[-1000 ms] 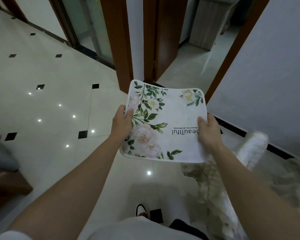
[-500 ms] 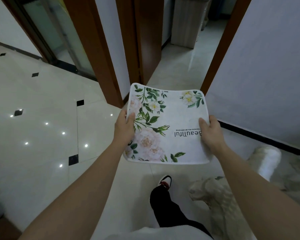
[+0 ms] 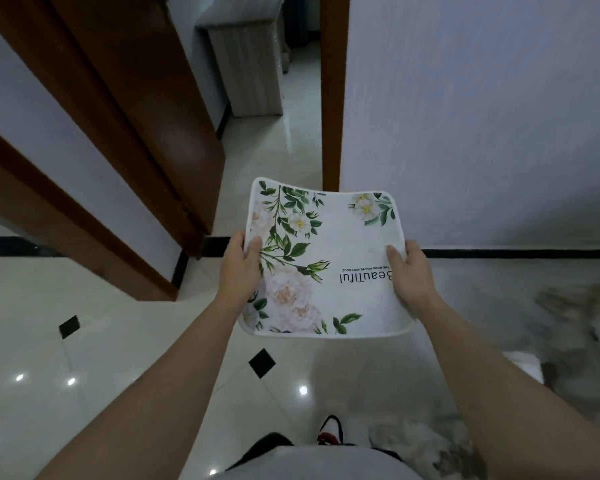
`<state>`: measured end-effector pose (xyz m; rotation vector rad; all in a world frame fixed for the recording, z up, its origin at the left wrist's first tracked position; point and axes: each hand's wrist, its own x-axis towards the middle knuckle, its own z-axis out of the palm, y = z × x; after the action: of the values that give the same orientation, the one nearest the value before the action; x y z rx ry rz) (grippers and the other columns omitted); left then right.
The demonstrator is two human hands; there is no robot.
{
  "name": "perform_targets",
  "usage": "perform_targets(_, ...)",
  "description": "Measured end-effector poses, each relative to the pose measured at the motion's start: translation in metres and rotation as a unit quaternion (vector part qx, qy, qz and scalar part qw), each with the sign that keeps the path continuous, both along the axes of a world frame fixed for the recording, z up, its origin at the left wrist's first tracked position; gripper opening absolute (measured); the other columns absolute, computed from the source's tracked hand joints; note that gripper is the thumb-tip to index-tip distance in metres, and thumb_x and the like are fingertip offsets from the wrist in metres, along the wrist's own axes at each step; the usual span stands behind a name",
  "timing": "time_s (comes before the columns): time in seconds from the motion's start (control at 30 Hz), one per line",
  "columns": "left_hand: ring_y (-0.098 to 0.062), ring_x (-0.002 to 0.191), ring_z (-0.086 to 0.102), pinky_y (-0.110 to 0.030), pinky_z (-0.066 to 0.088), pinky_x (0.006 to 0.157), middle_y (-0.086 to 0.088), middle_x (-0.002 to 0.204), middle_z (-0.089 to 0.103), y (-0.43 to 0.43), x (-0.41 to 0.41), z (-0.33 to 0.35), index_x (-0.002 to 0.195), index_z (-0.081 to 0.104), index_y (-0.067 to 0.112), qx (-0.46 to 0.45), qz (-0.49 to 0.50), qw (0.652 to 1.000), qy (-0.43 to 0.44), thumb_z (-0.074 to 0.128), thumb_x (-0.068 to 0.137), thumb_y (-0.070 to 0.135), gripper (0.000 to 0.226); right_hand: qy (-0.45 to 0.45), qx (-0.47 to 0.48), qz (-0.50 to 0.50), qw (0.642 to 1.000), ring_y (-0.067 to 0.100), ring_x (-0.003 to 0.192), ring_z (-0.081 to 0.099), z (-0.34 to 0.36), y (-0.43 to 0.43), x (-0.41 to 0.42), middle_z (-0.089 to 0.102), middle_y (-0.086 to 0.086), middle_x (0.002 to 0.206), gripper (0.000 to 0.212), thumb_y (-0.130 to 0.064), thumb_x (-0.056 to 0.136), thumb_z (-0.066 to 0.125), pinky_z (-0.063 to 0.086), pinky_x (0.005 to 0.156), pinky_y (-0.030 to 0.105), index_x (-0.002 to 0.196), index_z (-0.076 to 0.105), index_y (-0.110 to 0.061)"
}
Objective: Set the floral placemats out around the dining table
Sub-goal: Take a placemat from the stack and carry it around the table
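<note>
- Before the wooden door frame (image 3: 330,98), left hand (image 3: 239,268) and right hand (image 3: 411,275) each grip a side edge of the floral placemat (image 3: 340,251).
- It bows slightly: probably light and soft; edge holds suit.

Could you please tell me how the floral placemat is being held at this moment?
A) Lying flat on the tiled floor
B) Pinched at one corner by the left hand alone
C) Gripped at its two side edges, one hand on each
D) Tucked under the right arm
C: the left hand grips the left edge of the floral placemat and the right hand grips its right edge, thumbs on top, above the tiled floor.
</note>
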<state>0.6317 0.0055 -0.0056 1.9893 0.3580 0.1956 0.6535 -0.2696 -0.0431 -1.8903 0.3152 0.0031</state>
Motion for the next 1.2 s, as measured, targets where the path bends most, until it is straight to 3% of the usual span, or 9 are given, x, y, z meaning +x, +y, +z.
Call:
perform_targets(0.07, -0.016, 0.089, 0.064, -0.029, 0.054, 0.074, 0.002, 0.096, 0.065, -0.015, 0.036, -0.001, 0.107, 0.054, 0.012, -0.015, -0.024, 1.0, 0.007, 0.047, 0.104, 0.027, 0.017, 0.003, 0.0, -0.03, 1.0, 0.02, 0.086, 0.062, 0.003, -0.018, 0.02, 0.064, -0.004, 0.09, 0.016, -0.028, 0.099, 0.049, 0.048, 0.074, 0.035, 0.101, 0.055, -0.014)
perform_targets(0.1, -0.017, 0.09, 0.063, -0.03, 0.052, 0.073, 0.003, 0.094, 0.065, -0.024, 0.055, -0.001, 0.106, 0.054, 0.013, -0.022, -0.035, 0.999, 0.012, 0.047, 0.104, 0.028, 0.016, 0.005, -0.001, -0.048, 0.999, 0.022, 0.088, 0.063, 0.004, -0.028, 0.03, 0.065, -0.002, 0.092, 0.017, -0.03, 0.098, 0.049, 0.051, 0.076, 0.038, 0.101, 0.055, -0.015)
perform_targets(0.27, -0.002, 0.077, 0.059, -0.009, 0.044, 0.054, 0.009, 0.089, 0.062, -0.075, 0.146, 0.0, 0.106, 0.053, 0.01, -0.028, -0.109, 0.994, 0.012, 0.046, 0.104, 0.022, 0.014, 0.01, -0.015, -0.131, 0.991, 0.009, 0.079, 0.059, 0.005, -0.07, 0.075, 0.062, -0.006, 0.09, 0.017, -0.029, 0.099, 0.048, 0.043, 0.062, 0.028, 0.104, 0.055, -0.015)
perform_targets(0.33, -0.002, 0.078, 0.06, -0.008, 0.046, 0.055, 0.007, 0.09, 0.063, -0.094, 0.182, -0.001, 0.107, 0.053, 0.011, -0.035, -0.138, 0.99, 0.013, 0.046, 0.104, 0.022, 0.013, 0.013, -0.018, -0.161, 0.987, 0.011, 0.082, 0.061, 0.001, -0.085, 0.094, 0.064, -0.002, 0.094, 0.019, -0.031, 0.098, 0.049, 0.045, 0.065, 0.029, 0.106, 0.055, -0.015)
perform_targets(0.47, -0.021, 0.093, 0.068, -0.041, 0.059, 0.077, 0.0, 0.099, 0.067, -0.126, 0.258, -0.011, 0.105, 0.055, 0.016, -0.044, -0.201, 0.978, 0.027, 0.047, 0.103, 0.026, 0.013, 0.03, -0.026, -0.227, 0.973, 0.024, 0.092, 0.064, -0.006, -0.11, 0.137, 0.066, 0.001, 0.098, 0.018, -0.033, 0.096, 0.049, 0.052, 0.084, 0.044, 0.105, 0.055, -0.018)
perform_targets(0.6, -0.021, 0.089, 0.07, -0.052, 0.059, 0.08, 0.001, 0.098, 0.069, -0.164, 0.336, -0.017, 0.102, 0.055, 0.02, -0.041, -0.261, 0.964, 0.043, 0.048, 0.103, 0.032, 0.013, 0.03, -0.04, -0.294, 0.954, 0.028, 0.094, 0.063, -0.007, -0.131, 0.186, 0.066, 0.003, 0.098, 0.013, -0.031, 0.096, 0.05, 0.051, 0.088, 0.048, 0.103, 0.054, -0.021)
perform_targets(0.8, -0.019, 0.084, 0.071, -0.045, 0.061, 0.074, 0.002, 0.095, 0.069, -0.226, 0.436, -0.009, 0.101, 0.054, 0.023, -0.052, -0.362, 0.929, 0.05, 0.047, 0.103, 0.031, 0.011, 0.052, -0.058, -0.377, 0.923, 0.025, 0.083, 0.061, 0.011, -0.157, 0.239, 0.06, -0.004, 0.084, 0.019, -0.029, 0.1, 0.048, 0.045, 0.072, 0.036, 0.102, 0.052, -0.011)
perform_targets(0.93, -0.009, 0.078, 0.066, -0.026, 0.053, 0.063, 0.004, 0.093, 0.067, -0.271, 0.476, 0.0, 0.108, 0.056, 0.017, -0.051, -0.43, 0.9, 0.037, 0.047, 0.104, 0.028, 0.015, 0.056, -0.068, -0.448, 0.89, 0.03, 0.084, 0.062, 0.017, -0.179, 0.251, 0.062, 0.009, 0.091, 0.027, -0.035, 0.098, 0.049, 0.051, 0.076, 0.047, 0.097, 0.051, -0.008)
perform_targets(1.2, -0.018, 0.08, 0.066, -0.037, 0.054, 0.068, -0.003, 0.094, 0.068, -0.375, 0.509, 0.003, 0.106, 0.056, 0.015, -0.04, -0.533, 0.844, 0.029, 0.047, 0.103, 0.029, 0.017, 0.055, -0.059, -0.547, 0.833, 0.027, 0.091, 0.063, 0.023, -0.231, 0.238, 0.065, 0.004, 0.098, 0.026, -0.037, 0.096, 0.05, 0.052, 0.083, 0.05, 0.104, 0.055, -0.012)
